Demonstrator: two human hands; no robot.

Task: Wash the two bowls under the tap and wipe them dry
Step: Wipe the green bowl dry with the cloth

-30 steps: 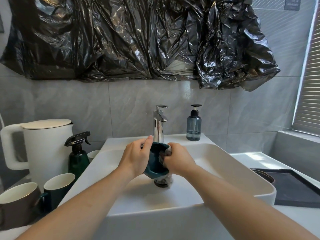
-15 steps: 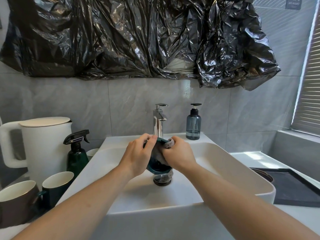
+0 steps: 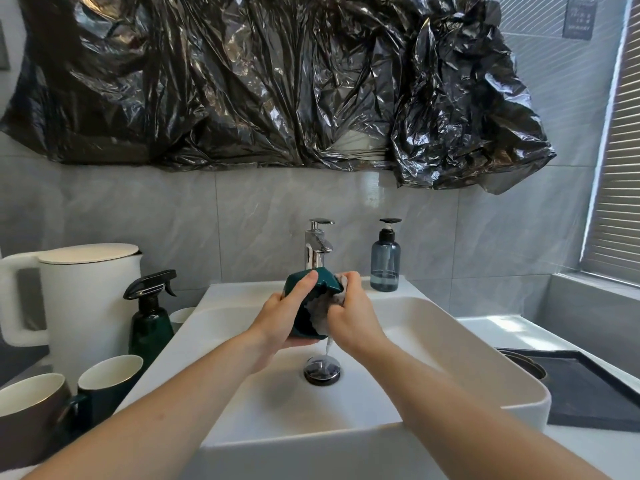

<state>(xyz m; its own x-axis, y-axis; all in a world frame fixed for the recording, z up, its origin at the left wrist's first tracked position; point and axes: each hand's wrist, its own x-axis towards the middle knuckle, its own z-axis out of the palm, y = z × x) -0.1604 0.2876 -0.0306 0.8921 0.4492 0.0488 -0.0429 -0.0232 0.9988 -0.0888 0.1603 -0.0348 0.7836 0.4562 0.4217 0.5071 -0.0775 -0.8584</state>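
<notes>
Bowl: I see a dark green bowl (image 3: 304,289) with angular facets, held tilted over the white sink (image 3: 450,341), in front of the chrome tap (image 3: 317,247).
Left hand: my left hand (image 3: 282,315) grasps the bowl from the left, thumb laid across its upper side.
Right hand: my right hand (image 3: 349,315) clenches a grey cloth (image 3: 323,315) pressed against the bowl; a strip of it hangs toward the drain (image 3: 322,370).
Left of sink: a dark spray bottle (image 3: 150,320), a white kettle (image 3: 79,299) and two mugs (image 3: 104,382).
Behind: a blue soap dispenser (image 3: 385,259) just right of the tap.
Right: a dark tray (image 3: 585,386) on the counter.
In the way: my hands and the cloth hide the bowl's inside.
</notes>
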